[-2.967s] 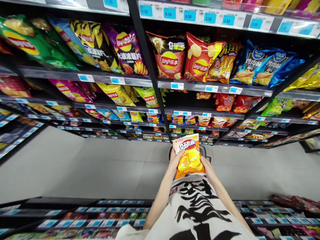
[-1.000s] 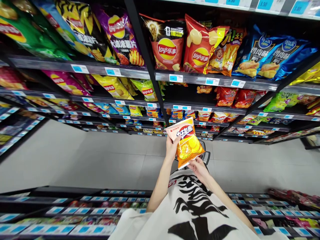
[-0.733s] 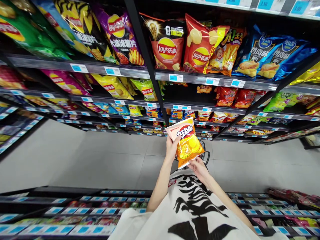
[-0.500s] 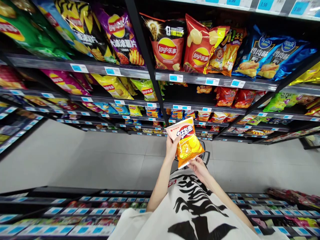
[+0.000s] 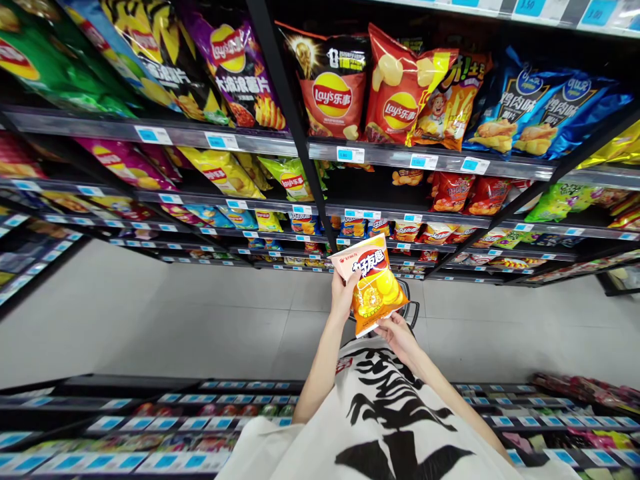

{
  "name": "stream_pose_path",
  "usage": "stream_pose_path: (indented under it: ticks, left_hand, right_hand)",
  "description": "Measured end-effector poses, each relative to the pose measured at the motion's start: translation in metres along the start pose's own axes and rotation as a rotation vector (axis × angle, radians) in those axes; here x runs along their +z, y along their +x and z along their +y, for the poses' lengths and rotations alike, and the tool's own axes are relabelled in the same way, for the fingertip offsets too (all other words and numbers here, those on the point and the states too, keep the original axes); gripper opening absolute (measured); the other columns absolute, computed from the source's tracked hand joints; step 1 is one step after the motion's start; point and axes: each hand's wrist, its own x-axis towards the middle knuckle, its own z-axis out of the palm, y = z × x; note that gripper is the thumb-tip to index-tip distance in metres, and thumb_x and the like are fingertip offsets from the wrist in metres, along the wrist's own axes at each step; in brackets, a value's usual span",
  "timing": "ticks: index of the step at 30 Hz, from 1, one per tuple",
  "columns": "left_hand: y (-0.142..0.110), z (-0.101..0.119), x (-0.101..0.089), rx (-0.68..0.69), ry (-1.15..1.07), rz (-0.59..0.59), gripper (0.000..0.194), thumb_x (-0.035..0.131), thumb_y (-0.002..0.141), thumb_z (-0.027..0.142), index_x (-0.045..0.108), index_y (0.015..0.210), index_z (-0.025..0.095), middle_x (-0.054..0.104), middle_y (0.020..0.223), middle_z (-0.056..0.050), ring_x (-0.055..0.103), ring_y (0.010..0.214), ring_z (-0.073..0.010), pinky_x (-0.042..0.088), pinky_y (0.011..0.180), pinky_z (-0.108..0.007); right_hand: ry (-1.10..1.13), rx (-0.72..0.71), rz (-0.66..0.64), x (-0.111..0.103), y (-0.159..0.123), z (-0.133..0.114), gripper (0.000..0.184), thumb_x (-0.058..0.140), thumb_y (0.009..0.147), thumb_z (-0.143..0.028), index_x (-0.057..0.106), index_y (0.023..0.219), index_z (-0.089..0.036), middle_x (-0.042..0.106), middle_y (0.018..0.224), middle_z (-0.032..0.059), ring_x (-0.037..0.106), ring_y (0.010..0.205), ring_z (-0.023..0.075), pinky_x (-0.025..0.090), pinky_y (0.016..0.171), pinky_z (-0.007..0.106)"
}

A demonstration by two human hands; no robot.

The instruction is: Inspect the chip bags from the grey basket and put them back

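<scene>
An orange and yellow bag of chips (image 5: 378, 287) with a pale top is held in front of my body, its printed face turned up toward me and slightly tilted. My left hand (image 5: 343, 293) grips its left edge, thumb lying over the front. At the bottom right corner, my right hand (image 5: 396, 331) pinches the lower edge between thumb and fingers. Beneath the bag, partly hidden by it, is a dark basket (image 5: 415, 313) with a black handle.
Ahead stands a black shelf rack (image 5: 430, 165) with price tags, carrying a red Lay's bag (image 5: 395, 93), blue bags (image 5: 505, 113) and a purple bag (image 5: 240, 67). Grey tiled floor (image 5: 240, 313) lies between it and a lower shelf (image 5: 150, 400) behind me.
The view has shifted very slightly. Both hands keep the same hold on the bag of chips, which stays almost in place.
</scene>
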Motion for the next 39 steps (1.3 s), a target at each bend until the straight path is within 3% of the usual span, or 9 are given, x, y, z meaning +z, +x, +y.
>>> stream_pose_path:
  ticks: [9, 23, 32, 39]
  left_hand:
    - [-0.001, 0.0022, -0.0007, 0.005, 0.005, 0.01, 0.064, 0.091, 0.076, 0.049, 0.064, 0.128, 0.024, 0.074, 0.134, -0.014, 0.073, 0.121, -0.0345, 0.061, 0.098, -0.044]
    - [-0.0013, 0.002, -0.0008, -0.002, 0.012, -0.007, 0.065, 0.09, 0.077, 0.049, 0.062, 0.131, 0.025, 0.073, 0.137, -0.012, 0.072, 0.122, -0.0322, 0.061, 0.096, -0.04]
    - [-0.0032, 0.0056, -0.0014, -0.028, 0.015, 0.024, 0.066, 0.093, 0.074, 0.049, 0.064, 0.128, 0.024, 0.076, 0.132, -0.013, 0.074, 0.12, -0.0338, 0.062, 0.097, -0.043]
    - [-0.0026, 0.0037, -0.0032, -0.016, 0.02, 0.024, 0.069, 0.094, 0.073, 0.048, 0.063, 0.13, 0.024, 0.076, 0.132, -0.012, 0.072, 0.123, -0.0345, 0.06, 0.103, -0.045]
  right_hand:
    - [0.02, 0.007, -0.013, -0.0003, -0.0009, 0.0001, 0.044, 0.103, 0.055, -0.026, 0.078, 0.091, -0.023, 0.083, 0.094, -0.0007, 0.076, 0.081, 0.0154, 0.064, 0.081, 0.029]
    - [0.001, 0.005, -0.006, 0.0021, -0.0043, -0.003, 0.042, 0.104, 0.056, -0.028, 0.077, 0.087, -0.019, 0.082, 0.088, 0.0007, 0.073, 0.072, 0.0136, 0.064, 0.074, 0.027]
    - [-0.036, 0.028, 0.018, 0.0038, -0.0057, -0.0045, 0.045, 0.106, 0.051, -0.032, 0.073, 0.079, -0.02, 0.072, 0.069, -0.0044, 0.068, 0.061, 0.012, 0.056, 0.06, 0.024]
    - [-0.054, 0.043, 0.034, 0.0029, -0.0045, -0.002, 0.045, 0.105, 0.051, -0.033, 0.073, 0.078, -0.019, 0.072, 0.07, -0.0041, 0.066, 0.061, 0.0117, 0.051, 0.058, 0.023]
